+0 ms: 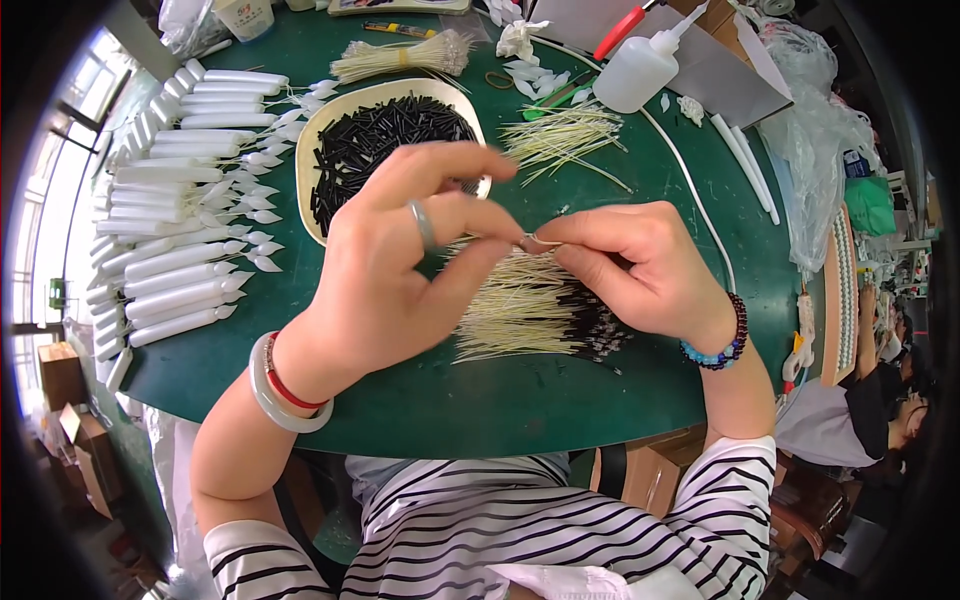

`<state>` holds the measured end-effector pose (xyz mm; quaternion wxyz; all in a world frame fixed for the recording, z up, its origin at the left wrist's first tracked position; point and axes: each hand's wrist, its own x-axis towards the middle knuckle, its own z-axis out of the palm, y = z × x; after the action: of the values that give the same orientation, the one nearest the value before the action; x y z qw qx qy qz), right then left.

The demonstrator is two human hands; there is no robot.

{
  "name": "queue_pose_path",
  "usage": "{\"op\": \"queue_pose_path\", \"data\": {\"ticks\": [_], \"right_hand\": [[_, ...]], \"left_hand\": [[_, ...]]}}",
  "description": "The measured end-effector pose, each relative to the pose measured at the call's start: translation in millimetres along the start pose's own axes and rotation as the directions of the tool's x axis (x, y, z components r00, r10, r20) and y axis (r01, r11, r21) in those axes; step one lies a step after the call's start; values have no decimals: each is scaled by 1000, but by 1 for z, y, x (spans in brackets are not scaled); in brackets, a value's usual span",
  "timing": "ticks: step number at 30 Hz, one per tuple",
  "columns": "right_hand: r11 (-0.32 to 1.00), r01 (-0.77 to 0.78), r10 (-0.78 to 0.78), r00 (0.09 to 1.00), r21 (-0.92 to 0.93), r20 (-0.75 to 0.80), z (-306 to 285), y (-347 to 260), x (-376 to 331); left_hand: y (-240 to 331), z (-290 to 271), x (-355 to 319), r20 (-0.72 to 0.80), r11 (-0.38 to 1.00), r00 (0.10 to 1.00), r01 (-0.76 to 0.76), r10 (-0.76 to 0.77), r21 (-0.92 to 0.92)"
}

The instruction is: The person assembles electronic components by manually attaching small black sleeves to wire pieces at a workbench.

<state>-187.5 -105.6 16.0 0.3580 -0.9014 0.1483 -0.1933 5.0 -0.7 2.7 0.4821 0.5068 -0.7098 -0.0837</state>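
My left hand [385, 255] and my right hand [640, 265] meet over a bundle of wires. My right thumb and forefinger pinch a thin pale wire [546, 241], its end close to my left fingertips. The left thumb and forefinger are closed at the same spot; whatever lies between them is too small to make out. Beneath both hands lies the bundle of thin yellow-white wires [515, 315], with black sleeves [590, 320] at the right ends. Behind my left hand, a cream tray [306, 165] holds many short black tubes [385, 135], partly hidden by the hand.
White candle-shaped tubes [190, 230] with flame tips line the table's left side. At the back lie two more wire bundles [400, 58] [565, 140], a white squeeze bottle [635, 75] and a red-handled tool [620, 32]. A white cable [690, 185] crosses the right side; another person [850, 410] sits beyond.
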Motion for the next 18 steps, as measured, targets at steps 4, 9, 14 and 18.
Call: {"op": "queue_pose_path", "data": {"ticks": [4, 9, 14, 18], "right_hand": [[979, 137, -134, 991, -151, 30, 1, -1, 1], [883, 264, -269, 962, -389, 41, 7, -3, -4], [808, 250, -242, 967, -533, 85, 8, -4, -5], [765, 275, -268, 958, -583, 99, 9, -2, -6]], "left_hand": [[-1, 9, -4, 92, 984, 981, -164, 170, -77], [1, 11, -8, 129, 992, 984, -112, 119, -59], [4, 10, -8, 191, 995, 977, -94, 97, -23], [3, 5, -8, 258, 990, 959, -132, 116, 43]]}}
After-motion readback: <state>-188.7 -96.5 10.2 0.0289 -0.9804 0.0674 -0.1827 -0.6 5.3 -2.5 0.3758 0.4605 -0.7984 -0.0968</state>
